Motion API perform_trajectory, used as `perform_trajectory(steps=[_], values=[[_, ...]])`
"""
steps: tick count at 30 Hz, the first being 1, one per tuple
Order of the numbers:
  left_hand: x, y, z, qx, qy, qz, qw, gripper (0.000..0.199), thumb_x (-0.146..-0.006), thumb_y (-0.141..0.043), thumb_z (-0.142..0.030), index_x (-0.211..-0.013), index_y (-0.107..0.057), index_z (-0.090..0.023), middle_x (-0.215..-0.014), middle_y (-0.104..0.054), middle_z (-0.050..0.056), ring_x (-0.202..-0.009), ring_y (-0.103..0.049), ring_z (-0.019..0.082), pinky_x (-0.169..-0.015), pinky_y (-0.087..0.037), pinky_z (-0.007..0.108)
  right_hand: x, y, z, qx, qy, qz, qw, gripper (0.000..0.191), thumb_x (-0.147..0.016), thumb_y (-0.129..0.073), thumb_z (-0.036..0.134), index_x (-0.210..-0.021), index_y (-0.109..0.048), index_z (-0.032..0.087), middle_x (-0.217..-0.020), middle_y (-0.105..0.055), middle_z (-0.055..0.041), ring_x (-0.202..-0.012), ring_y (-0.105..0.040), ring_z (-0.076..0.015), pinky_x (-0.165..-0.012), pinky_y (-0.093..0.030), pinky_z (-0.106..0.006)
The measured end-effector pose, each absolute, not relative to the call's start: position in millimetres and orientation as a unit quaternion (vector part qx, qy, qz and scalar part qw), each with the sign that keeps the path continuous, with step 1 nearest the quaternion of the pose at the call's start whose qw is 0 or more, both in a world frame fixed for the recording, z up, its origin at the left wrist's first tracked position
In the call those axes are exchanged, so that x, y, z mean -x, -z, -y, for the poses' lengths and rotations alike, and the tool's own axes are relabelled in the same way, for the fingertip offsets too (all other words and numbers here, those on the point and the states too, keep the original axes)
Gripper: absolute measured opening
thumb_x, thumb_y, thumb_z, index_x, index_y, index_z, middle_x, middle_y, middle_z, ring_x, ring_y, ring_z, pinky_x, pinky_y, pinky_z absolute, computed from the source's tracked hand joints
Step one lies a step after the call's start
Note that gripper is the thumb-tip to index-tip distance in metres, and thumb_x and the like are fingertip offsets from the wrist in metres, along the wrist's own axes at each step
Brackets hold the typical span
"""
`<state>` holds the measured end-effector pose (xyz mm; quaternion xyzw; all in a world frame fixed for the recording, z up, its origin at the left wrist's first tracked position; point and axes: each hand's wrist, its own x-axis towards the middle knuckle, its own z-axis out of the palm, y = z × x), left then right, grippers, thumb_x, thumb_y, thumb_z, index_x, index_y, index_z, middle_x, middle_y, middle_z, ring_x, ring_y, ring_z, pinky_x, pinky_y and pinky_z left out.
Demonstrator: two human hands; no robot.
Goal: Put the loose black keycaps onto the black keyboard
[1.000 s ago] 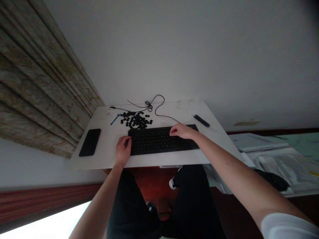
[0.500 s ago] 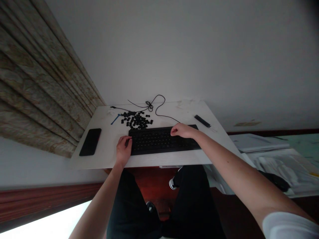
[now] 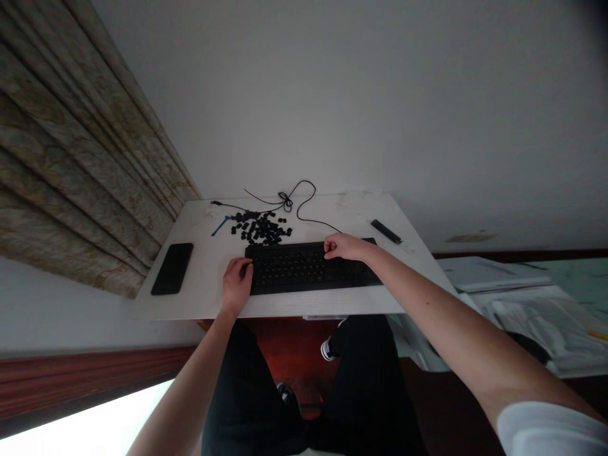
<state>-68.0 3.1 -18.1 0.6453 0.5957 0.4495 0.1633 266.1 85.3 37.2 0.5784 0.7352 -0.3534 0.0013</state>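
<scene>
One long, black plastic keyboard (image 3: 289,269) lies mid-frame, its left end grasped by the left hand (image 3: 236,286), apparently for steadiness, while the right hand (image 3: 348,247) curls above it, fingertips drawn together; cannot tell whether anything is pinched.

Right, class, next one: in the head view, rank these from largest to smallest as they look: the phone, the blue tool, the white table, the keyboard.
1. White table
2. Keyboard
3. Phone
4. Blue tool
</scene>
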Motion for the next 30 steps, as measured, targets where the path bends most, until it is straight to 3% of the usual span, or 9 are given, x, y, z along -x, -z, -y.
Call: perform_trajectory(steps=[16, 25, 30], values=[[67, 20, -4, -0.661, -0.432, -0.592, 0.161, 0.016, -0.088, -0.054, -0.029, -0.097, -0.066, -0.022, -0.104, -0.064, 0.007, -0.104, -0.061, 0.023, -0.099, -0.047, 0.041, -265, -42, -88, -0.564, 0.327, -0.757, 0.036, 0.016, -0.073, -0.072, 0.032, -0.080, -0.066, 0.018, -0.077, -0.065, -0.0035, -0.066, -0.055, -0.0163, -0.058, -0.036, -0.028], [70, 21, -8, -0.657, -0.435, -0.596, 0.157, 0.017, -0.088, -0.054, -0.027, -0.100, -0.065, -0.022, -0.107, -0.062, 0.007, -0.104, -0.060, 0.022, -0.100, -0.047, 0.040, -268, -39, -84, -0.573, 0.338, -0.747, 0.007, 0.015, -0.073, -0.072, 0.030, -0.081, -0.066, 0.018, -0.075, -0.063, -0.0022, -0.065, -0.054, -0.0151, -0.057, -0.034, -0.027], [74, 14, -46, -0.689, -0.396, -0.591, 0.138, 0.020, -0.089, -0.052, -0.025, -0.104, -0.065, -0.022, -0.109, -0.061, 0.007, -0.104, -0.060, 0.022, -0.100, -0.047, 0.039, -271, -35, -78, -0.572, 0.344, -0.744, -0.018, 0.018, -0.077, -0.070, 0.034, -0.084, -0.067, 0.018, -0.077, -0.064, -0.0031, -0.066, -0.055, -0.0154, -0.057, -0.035, -0.027]])
